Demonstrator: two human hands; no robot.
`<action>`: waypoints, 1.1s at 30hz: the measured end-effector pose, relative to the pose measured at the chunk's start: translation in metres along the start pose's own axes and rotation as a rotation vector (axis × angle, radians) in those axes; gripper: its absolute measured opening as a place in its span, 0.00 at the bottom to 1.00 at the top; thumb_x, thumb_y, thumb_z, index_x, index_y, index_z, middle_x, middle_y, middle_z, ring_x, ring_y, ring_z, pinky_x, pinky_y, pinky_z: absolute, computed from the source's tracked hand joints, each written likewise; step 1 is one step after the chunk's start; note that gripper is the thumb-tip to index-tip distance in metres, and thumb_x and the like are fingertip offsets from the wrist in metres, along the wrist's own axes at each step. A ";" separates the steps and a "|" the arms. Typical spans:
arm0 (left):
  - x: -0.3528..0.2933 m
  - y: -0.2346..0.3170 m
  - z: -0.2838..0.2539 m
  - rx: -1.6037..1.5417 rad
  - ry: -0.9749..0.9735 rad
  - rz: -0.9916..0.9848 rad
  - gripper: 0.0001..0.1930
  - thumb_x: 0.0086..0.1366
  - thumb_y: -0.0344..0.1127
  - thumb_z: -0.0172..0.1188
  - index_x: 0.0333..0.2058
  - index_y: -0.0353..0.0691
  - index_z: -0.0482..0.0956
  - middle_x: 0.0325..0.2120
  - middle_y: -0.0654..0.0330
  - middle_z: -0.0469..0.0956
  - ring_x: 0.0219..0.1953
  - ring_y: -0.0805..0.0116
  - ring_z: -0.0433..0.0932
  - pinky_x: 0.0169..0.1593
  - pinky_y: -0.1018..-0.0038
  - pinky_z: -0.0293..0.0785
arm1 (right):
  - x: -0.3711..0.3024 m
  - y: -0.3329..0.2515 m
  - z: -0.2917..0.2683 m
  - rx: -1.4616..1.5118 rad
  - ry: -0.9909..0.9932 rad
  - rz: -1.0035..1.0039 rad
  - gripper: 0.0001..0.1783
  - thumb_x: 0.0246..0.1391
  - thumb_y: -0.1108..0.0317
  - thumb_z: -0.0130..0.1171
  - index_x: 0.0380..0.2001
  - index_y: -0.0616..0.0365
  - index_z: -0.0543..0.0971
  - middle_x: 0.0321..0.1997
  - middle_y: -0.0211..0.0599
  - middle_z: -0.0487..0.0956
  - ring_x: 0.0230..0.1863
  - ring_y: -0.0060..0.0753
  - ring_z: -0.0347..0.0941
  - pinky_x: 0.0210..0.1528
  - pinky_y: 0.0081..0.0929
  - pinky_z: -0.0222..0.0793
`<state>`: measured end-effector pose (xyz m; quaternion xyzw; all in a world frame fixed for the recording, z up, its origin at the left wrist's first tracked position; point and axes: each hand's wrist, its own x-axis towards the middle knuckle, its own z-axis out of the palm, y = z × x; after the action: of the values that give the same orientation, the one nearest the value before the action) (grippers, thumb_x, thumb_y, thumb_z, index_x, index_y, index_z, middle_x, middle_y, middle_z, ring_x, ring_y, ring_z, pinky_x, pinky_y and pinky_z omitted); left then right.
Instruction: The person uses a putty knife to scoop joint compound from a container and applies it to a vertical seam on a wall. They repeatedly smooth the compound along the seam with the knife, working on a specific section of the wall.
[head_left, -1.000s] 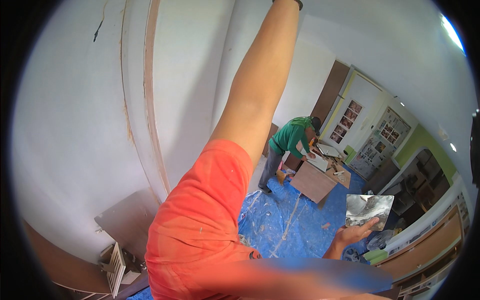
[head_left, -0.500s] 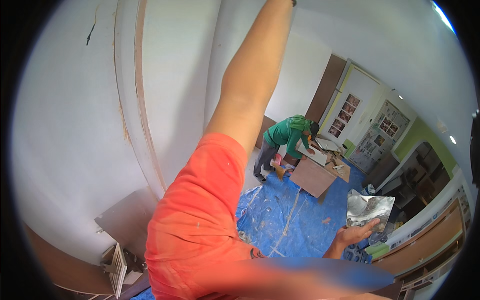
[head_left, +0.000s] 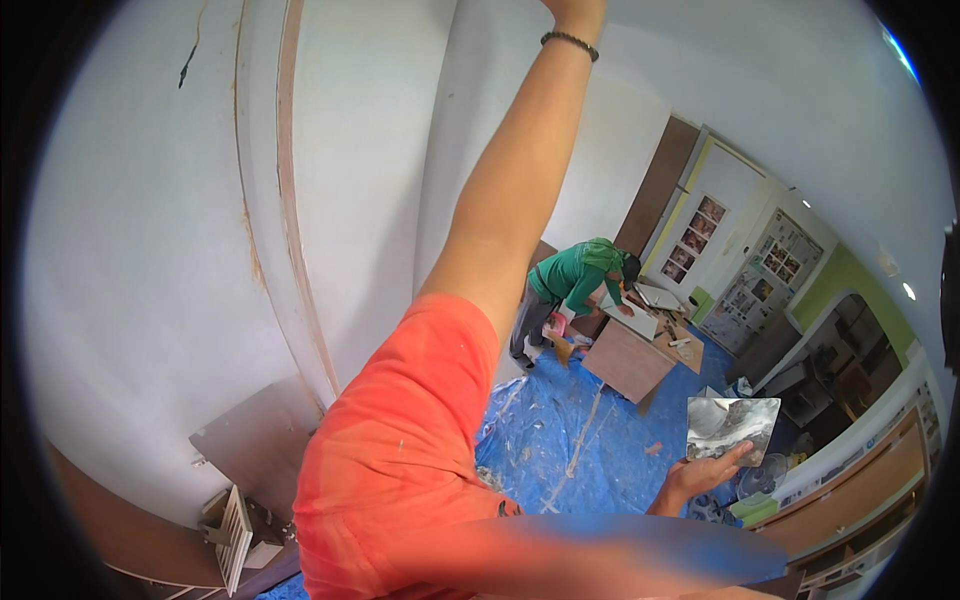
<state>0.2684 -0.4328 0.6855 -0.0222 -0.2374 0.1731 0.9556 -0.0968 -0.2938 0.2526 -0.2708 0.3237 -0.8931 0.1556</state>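
Note:
My left arm, in an orange sleeve, reaches up past the top edge. Only the wrist and base of my left hand (head_left: 578,12) show, below which sits a dark beaded bracelet (head_left: 570,42). The fingers are cut off, so whatever they touch is out of sight. At the lower right, my right hand (head_left: 705,472) supports a square, shiny metal plate (head_left: 728,425) from its lower edge, fingers against it. Grey and whitish patches cover the plate's face; whether they are smears or reflections I cannot tell. A blurred patch hides most of my right forearm.
A person in green (head_left: 575,275) bends over a wooden worktable (head_left: 630,370) holding a white board and tools. Blue plastic sheeting (head_left: 545,440) covers the floor. A white wall (head_left: 350,180) rises on the left, above a leaning grey panel (head_left: 250,430) and wooden furniture. A fan (head_left: 762,478) stands right.
More of my left arm shows: the wrist and bracelet have come down into view. The metal plate in my right hand has shifted slightly left and turned a little. The person in green stays bent over.

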 end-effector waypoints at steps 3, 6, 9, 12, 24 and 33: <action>0.013 -0.034 0.009 0.146 0.003 0.060 0.21 0.74 0.26 0.40 0.60 0.16 0.59 0.57 0.28 0.63 0.59 0.36 0.66 0.65 0.52 0.60 | 0.000 0.004 -0.002 -0.010 -0.004 -0.003 0.40 0.71 0.45 0.50 0.67 0.72 0.60 0.70 0.53 0.64 0.67 0.45 0.67 0.65 0.41 0.70; 0.023 -0.045 0.016 0.229 0.075 0.193 0.24 0.74 0.26 0.40 0.63 0.15 0.56 0.58 0.28 0.63 0.61 0.36 0.64 0.65 0.51 0.59 | 0.002 0.005 -0.001 0.001 -0.012 -0.003 0.40 0.71 0.45 0.50 0.67 0.73 0.60 0.71 0.54 0.63 0.68 0.46 0.66 0.67 0.42 0.68; 0.028 -0.044 0.023 0.245 0.112 0.220 0.26 0.74 0.27 0.40 0.65 0.14 0.53 0.59 0.29 0.62 0.61 0.37 0.63 0.66 0.52 0.59 | 0.003 0.003 -0.001 0.020 0.002 -0.006 0.39 0.72 0.48 0.50 0.68 0.74 0.60 0.72 0.54 0.63 0.70 0.45 0.64 0.69 0.40 0.65; 0.038 -0.053 0.034 0.424 0.139 0.254 0.27 0.74 0.28 0.41 0.66 0.14 0.53 0.60 0.30 0.62 0.60 0.39 0.64 0.66 0.53 0.59 | 0.000 -0.001 0.002 0.003 0.021 0.004 0.38 0.72 0.49 0.49 0.69 0.74 0.59 0.72 0.54 0.62 0.71 0.45 0.63 0.70 0.39 0.63; 0.052 -0.088 0.042 0.777 0.201 0.347 0.30 0.70 0.28 0.47 0.64 0.11 0.54 0.60 0.32 0.64 0.58 0.45 0.65 0.66 0.58 0.59 | 0.003 0.007 0.000 0.002 0.034 0.021 0.38 0.72 0.49 0.50 0.69 0.73 0.60 0.72 0.54 0.62 0.70 0.45 0.65 0.70 0.40 0.64; -0.032 0.004 0.046 0.293 -0.112 0.276 0.32 0.75 0.31 0.46 0.69 0.17 0.46 0.61 0.30 0.62 0.66 0.38 0.61 0.70 0.52 0.56 | 0.003 0.005 -0.001 0.007 0.048 0.042 0.38 0.72 0.49 0.50 0.69 0.72 0.59 0.72 0.52 0.62 0.70 0.45 0.64 0.70 0.40 0.64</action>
<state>0.2196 -0.4420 0.7115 0.0943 -0.2573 0.3360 0.9011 -0.0994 -0.2983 0.2498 -0.2421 0.3300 -0.8969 0.1676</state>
